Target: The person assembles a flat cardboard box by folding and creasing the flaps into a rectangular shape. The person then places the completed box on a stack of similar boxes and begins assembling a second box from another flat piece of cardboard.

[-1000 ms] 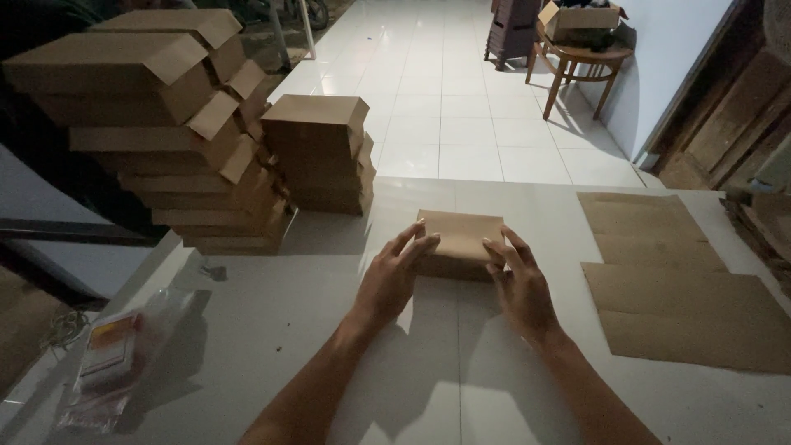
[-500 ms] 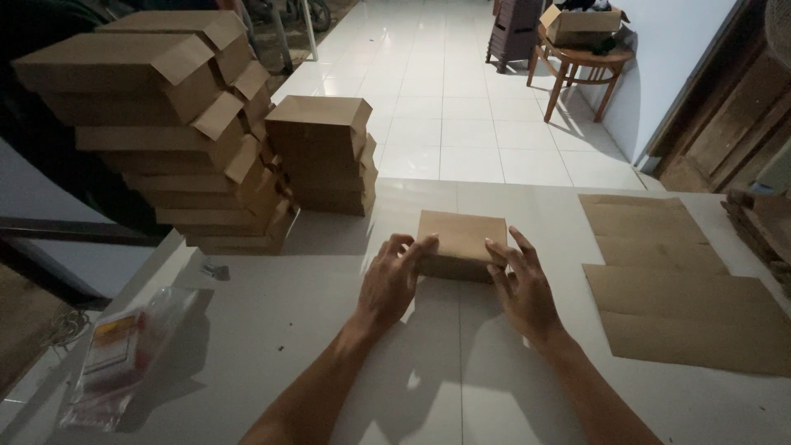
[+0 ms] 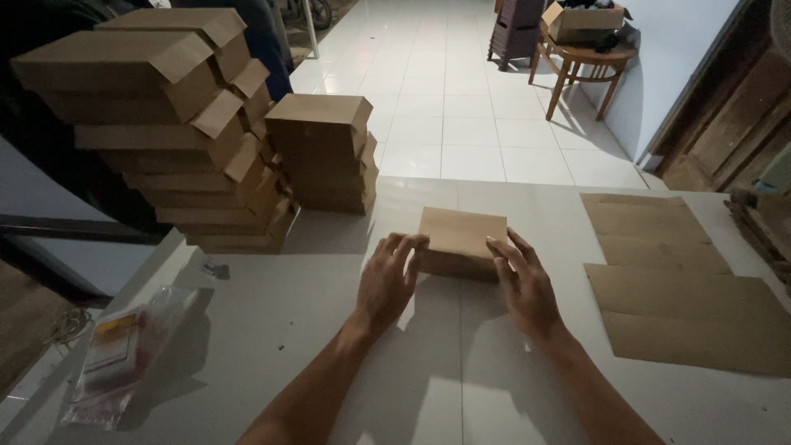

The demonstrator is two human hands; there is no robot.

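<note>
Cardboard box (image 3: 461, 241) sits closed on the white table (image 3: 428, 371) between your hands; left hand (image 3: 387, 280) and right hand (image 3: 527, 284) press spread fingers flat against its sides. It looks light and crushable, so grip the stiffer edges

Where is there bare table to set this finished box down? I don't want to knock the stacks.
Bare table lies between the forearms, and between the small box and the flat cardboard sheets. Also between the left hand and the plastic bag. The far left is crowded with stacked boxes.
</note>
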